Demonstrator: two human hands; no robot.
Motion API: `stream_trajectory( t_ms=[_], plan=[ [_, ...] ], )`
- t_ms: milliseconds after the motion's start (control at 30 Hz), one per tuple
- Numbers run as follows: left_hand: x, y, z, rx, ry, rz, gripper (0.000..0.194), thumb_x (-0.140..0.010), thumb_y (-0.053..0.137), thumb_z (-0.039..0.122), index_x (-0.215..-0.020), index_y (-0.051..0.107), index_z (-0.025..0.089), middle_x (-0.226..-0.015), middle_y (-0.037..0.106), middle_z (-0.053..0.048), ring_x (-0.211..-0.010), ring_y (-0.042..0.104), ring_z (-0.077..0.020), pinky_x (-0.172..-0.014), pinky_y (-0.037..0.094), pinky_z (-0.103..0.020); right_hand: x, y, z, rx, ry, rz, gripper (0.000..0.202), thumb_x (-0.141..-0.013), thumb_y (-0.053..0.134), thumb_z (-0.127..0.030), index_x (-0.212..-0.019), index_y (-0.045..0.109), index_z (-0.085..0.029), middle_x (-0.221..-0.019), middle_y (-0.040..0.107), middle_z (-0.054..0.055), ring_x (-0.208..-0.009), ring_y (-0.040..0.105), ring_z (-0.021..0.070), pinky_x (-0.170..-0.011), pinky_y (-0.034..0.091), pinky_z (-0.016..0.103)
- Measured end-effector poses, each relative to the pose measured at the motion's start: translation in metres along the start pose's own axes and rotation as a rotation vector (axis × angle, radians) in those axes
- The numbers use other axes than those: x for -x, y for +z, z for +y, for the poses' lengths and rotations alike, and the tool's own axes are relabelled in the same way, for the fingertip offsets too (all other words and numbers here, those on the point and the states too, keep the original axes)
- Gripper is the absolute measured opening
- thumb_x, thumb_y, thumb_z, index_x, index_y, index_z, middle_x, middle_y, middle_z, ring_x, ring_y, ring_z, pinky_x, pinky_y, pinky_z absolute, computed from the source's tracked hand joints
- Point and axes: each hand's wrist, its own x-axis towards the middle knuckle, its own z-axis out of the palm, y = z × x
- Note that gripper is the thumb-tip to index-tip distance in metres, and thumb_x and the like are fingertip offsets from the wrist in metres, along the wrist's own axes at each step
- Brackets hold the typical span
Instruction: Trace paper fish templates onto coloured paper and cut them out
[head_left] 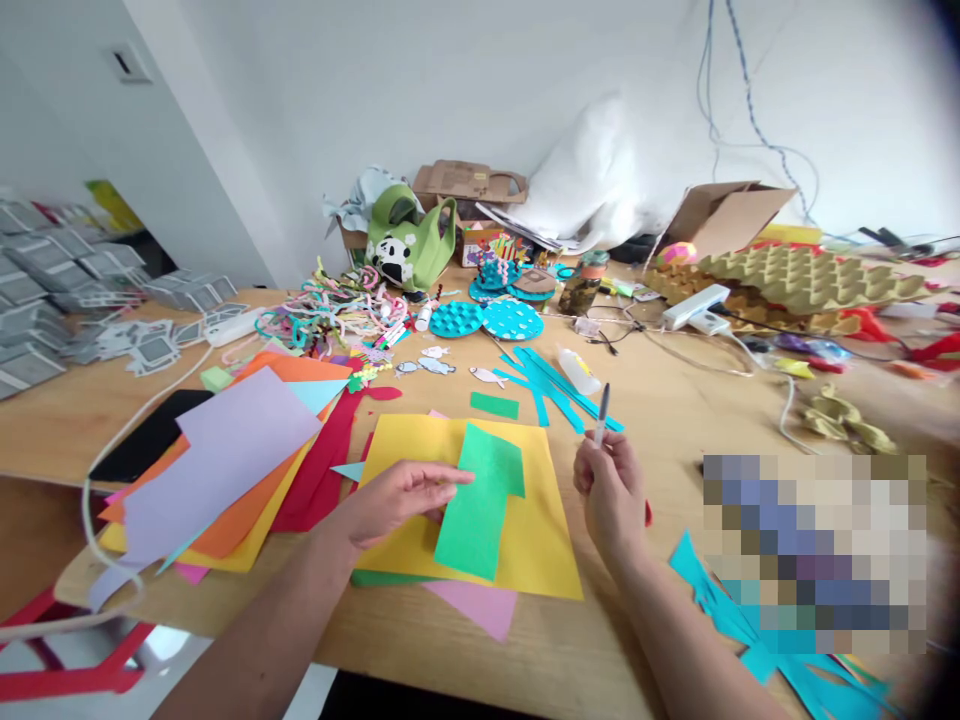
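A green paper piece (481,510) with a notched edge lies over a larger yellow sheet (544,540) in front of me. My left hand (412,495) is at the green piece's left side, thumb and fingers close together at its edge; whether they pinch the paper is hard to tell. Off the yellow sheet's right side, my right hand (611,490) is closed around a pen (602,412) that points upward. A small green strip (494,404) lies just beyond the yellow sheet. Pink paper (480,608) sticks out below it.
Stacked coloured papers (225,450) and a black phone (150,435) lie at left. Blue strips (551,385), a glue bottle (577,370) and paper fish (487,376) lie beyond. Further back are a green panda bag (412,245), pipe cleaners (337,310) and egg trays (810,275).
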Motion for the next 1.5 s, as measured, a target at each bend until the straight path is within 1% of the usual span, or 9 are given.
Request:
stream_trajectory(
  t_ms=[200,367,467,600,733,833,1133,1333,1500],
  plan=[
    [0.006,0.011,0.012,-0.006,0.039,-0.033,0.039,-0.084,0.064,0.041,-0.119,0.066,0.024,-0.105,0.064,-0.006,-0.087,0.054,-0.0153,-0.077,0.041,-0.026,0.000,-0.003,0.004,0.134,0.166,-0.277,0.037,-0.077,0.065,-0.054,-0.080,0.053,-0.019,-0.053,0.028,-0.009,-0.044,0.022,0.0056,-0.040,0.017,0.021],
    [0.001,0.015,0.008,0.001,0.068,-0.040,0.043,-0.086,0.061,0.040,-0.125,0.062,0.022,-0.121,0.062,-0.009,-0.100,0.057,-0.0194,-0.086,0.043,-0.031,0.000,-0.001,0.004,0.128,0.279,-0.474,0.049,-0.070,0.071,-0.056,-0.061,0.038,-0.021,-0.050,0.022,-0.010,-0.043,0.016,0.0047,-0.040,0.011,0.022],
    [-0.002,0.016,0.003,-0.022,0.101,-0.086,0.050,-0.086,0.061,0.040,-0.133,0.054,0.023,-0.132,0.056,-0.011,-0.116,0.054,-0.0239,-0.095,0.043,-0.038,-0.007,-0.008,-0.008,0.193,0.205,-0.407,0.049,-0.068,0.072,-0.056,-0.058,0.039,-0.021,-0.047,0.024,-0.010,-0.043,0.018,0.0052,-0.041,0.013,0.022],
    [-0.004,0.017,-0.007,-0.247,0.189,-0.039,0.052,-0.087,0.059,0.037,-0.137,0.048,0.026,-0.147,0.042,-0.009,-0.130,0.044,-0.0244,-0.102,0.042,-0.040,-0.030,-0.045,-0.032,0.478,0.116,-0.232,0.042,-0.069,0.067,-0.059,-0.064,0.055,-0.019,-0.046,0.034,-0.007,-0.042,0.025,0.0075,-0.041,0.018,0.024],
    [-0.006,0.022,-0.016,-0.637,0.250,0.024,0.047,-0.087,0.057,0.032,-0.133,0.052,0.024,-0.142,0.049,-0.008,-0.132,0.042,-0.0220,-0.110,0.034,-0.042,-0.053,-0.088,-0.046,0.936,0.102,-0.024,0.038,-0.071,0.060,-0.055,-0.060,0.057,-0.020,-0.043,0.035,-0.004,-0.043,0.032,0.0114,-0.044,0.024,0.026],
    [-0.005,0.025,-0.018,-0.866,0.280,0.009,0.043,-0.088,0.055,0.030,-0.130,0.056,0.020,-0.140,0.051,-0.009,-0.136,0.037,-0.0219,-0.113,0.030,-0.042,-0.063,-0.104,-0.046,1.279,0.133,0.018,0.037,-0.074,0.056,-0.052,-0.054,0.054,-0.021,-0.042,0.040,-0.001,-0.044,0.040,0.0156,-0.045,0.028,0.028],
    [0.005,0.029,-0.015,-1.228,0.335,-0.156,0.079,-0.071,0.071,0.057,-0.137,0.046,0.022,-0.149,0.037,-0.015,-0.143,0.018,-0.0334,-0.113,0.021,-0.055,-0.068,-0.100,-0.029,1.717,0.090,0.041,0.031,-0.084,0.048,-0.044,-0.081,0.068,-0.020,-0.075,0.067,0.015,-0.067,0.062,0.0287,-0.052,0.037,0.033],
    [0.005,0.030,-0.017,-1.316,0.278,-0.132,0.073,-0.073,0.075,0.040,-0.137,0.047,0.019,-0.148,0.038,-0.016,-0.141,0.023,-0.0355,-0.113,0.024,-0.054,-0.066,-0.094,-0.025,1.747,0.027,0.074,0.033,-0.086,0.047,-0.043,-0.086,0.069,-0.019,-0.079,0.069,0.017,-0.070,0.065,0.0302,-0.052,0.039,0.033],
    [0.006,0.029,-0.017,-1.287,0.281,-0.116,0.064,-0.078,0.070,0.040,-0.135,0.049,0.019,-0.146,0.042,-0.014,-0.140,0.026,-0.0353,-0.112,0.026,-0.052,-0.064,-0.093,-0.021,1.730,-0.001,0.080,0.031,-0.087,0.046,-0.039,-0.084,0.070,-0.019,-0.077,0.069,0.017,-0.070,0.065,0.0295,-0.052,0.040,0.033]
  ],
)
